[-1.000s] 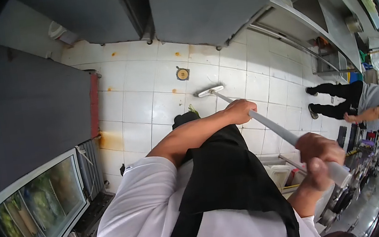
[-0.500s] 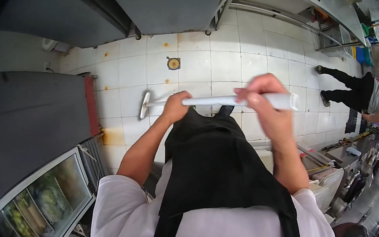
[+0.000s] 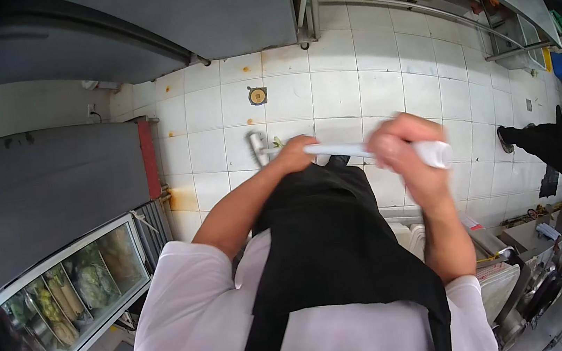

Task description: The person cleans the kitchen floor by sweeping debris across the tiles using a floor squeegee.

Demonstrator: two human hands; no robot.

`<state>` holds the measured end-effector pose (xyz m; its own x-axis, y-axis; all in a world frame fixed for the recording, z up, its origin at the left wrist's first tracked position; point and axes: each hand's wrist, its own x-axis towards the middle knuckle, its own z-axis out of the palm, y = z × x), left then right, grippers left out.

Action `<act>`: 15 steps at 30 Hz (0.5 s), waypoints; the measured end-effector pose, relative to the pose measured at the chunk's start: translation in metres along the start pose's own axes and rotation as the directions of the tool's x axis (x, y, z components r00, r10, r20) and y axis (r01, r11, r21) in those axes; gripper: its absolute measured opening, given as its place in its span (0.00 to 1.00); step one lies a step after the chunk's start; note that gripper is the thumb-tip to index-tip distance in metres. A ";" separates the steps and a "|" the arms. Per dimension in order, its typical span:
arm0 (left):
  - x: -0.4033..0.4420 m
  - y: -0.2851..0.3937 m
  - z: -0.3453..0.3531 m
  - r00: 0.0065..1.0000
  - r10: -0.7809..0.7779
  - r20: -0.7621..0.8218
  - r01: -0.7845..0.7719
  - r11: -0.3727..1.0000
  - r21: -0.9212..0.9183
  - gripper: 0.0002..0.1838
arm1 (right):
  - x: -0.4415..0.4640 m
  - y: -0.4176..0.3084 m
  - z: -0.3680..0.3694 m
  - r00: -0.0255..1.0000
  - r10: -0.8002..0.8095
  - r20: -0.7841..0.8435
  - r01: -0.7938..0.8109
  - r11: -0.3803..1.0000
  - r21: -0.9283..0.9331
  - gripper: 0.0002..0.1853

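- Broom (image 3: 341,148) is in both hands, with its pole in front of the black apron (image 3: 345,238) and its head (image 3: 258,149) low down, on the white floor (image 3: 335,88) as far as I can tell.
- Left hand (image 3: 296,154) is wrapped around the pole, lower down, near the head.
- Right hand (image 3: 404,150) is closed around the pole near the top end. It is blurry, so I cannot tell how each finger sits.
- Half a second ago the head was more to the left. Now it has come back to the right, nearer the drain (image 3: 257,95).
- That looks like a stroke turning back the other way.
- A green bit (image 3: 277,141) shows just right of the head. I cannot tell if they touch.
- So the head is now close to that bit.
- Another person (image 3: 547,143) is now farther out at the right edge, legs apart, well away from the broom.
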<state>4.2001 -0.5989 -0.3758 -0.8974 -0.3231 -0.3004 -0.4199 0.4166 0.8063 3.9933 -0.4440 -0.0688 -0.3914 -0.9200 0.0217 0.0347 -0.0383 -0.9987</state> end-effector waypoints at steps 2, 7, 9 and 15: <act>0.043 0.048 0.027 0.986 0.163 -0.045 -0.164 0.986 -0.013 0.11 | -0.016 -0.023 -0.032 0.988 -0.103 -0.117 0.105 0.994 0.014 0.13; 0.137 0.147 0.089 0.956 0.293 0.009 -0.289 0.948 -0.132 0.09 | -0.042 -0.070 -0.084 0.922 -0.278 -0.270 0.256 0.960 -0.114 0.20; 0.160 0.176 0.101 0.928 0.369 0.038 -0.361 0.922 -0.143 0.07 | -0.049 -0.079 -0.093 0.915 -0.303 -0.266 0.270 0.950 -0.154 0.21; 0.183 0.226 0.115 0.852 0.523 0.018 -0.514 0.842 -0.165 0.03 | -0.060 -0.100 -0.084 0.885 -0.445 -0.136 0.363 0.843 -0.396 0.22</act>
<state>3.9255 -0.4659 -0.3077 -0.9867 -0.0425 0.1568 0.1296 0.3769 0.9172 3.9365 -0.3519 0.0261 -0.4873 -0.7441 0.4569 -0.4771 -0.2113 -0.8530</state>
